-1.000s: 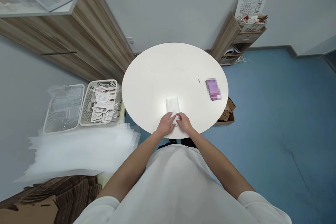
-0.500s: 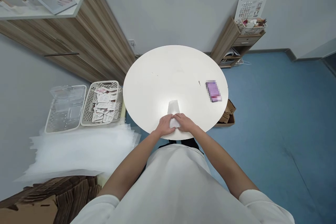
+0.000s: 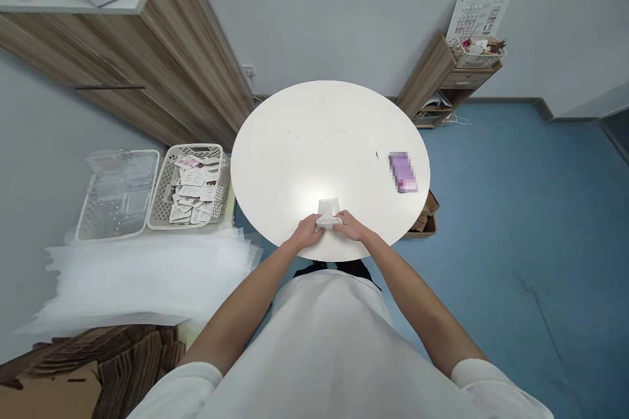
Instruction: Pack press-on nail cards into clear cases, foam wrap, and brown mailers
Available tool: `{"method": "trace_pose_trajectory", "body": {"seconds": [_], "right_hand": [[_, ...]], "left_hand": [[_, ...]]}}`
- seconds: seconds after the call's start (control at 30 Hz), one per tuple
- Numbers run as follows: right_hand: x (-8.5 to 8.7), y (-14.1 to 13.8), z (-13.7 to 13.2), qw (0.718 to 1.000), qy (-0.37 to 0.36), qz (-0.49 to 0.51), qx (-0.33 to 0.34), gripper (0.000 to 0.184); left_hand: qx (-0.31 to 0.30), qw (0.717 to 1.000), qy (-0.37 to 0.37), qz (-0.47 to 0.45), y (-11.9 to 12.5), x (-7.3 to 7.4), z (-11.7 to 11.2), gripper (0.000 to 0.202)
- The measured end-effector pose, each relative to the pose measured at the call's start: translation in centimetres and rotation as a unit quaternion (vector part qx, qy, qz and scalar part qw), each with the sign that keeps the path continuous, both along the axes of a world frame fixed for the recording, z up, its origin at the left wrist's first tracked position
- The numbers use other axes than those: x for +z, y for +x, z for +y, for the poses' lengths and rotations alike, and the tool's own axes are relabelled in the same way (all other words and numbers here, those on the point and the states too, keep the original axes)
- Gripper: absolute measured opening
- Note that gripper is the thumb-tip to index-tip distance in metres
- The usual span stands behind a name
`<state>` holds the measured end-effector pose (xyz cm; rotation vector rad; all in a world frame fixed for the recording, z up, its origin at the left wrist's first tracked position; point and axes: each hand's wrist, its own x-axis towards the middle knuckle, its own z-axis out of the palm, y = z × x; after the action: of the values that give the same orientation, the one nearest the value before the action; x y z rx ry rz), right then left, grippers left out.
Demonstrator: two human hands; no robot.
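Observation:
Between my hands, near the front edge of the white oval table (image 3: 324, 124), is a small white wrapped bundle (image 3: 329, 223). A short flat flap of thin white sheet (image 3: 328, 206) extends from it toward the far side. My left hand (image 3: 308, 231) grips the bundle's left end, fingers closed. At its right end my right hand (image 3: 351, 227) pinches it the same way. Whatever lies inside the wrap is hidden. A purple pixelated item (image 3: 403, 172) lies on the table to the right, apart from my hands.
Left of the table, a stack of translucent white sheets (image 3: 142, 275) lies below a perforated basket (image 3: 158, 217) of printed cards and a basket of clear plastic pieces (image 3: 82, 226). Folded brown cardboard (image 3: 54, 389) sits lower left. A cardboard box (image 3: 428, 226) stands right of the table.
The bundle has been rolled, and the flap beyond it is shorter. My hands have moved apart from over the middle to the bundle's two ends. The view has shifted slightly.

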<state>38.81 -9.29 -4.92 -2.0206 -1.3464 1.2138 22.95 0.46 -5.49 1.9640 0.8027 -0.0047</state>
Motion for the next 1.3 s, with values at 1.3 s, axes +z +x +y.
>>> {"method": "trace_pose_trajectory", "body": {"seconds": [1.3], "right_hand": [[0.2,-0.2,2.2,0.972,-0.074,0.152,-0.163,0.051]], "left_hand": [[0.287,0.957,-0.046,-0.019,-0.1,-1.5,-2.2,0.044]]}}
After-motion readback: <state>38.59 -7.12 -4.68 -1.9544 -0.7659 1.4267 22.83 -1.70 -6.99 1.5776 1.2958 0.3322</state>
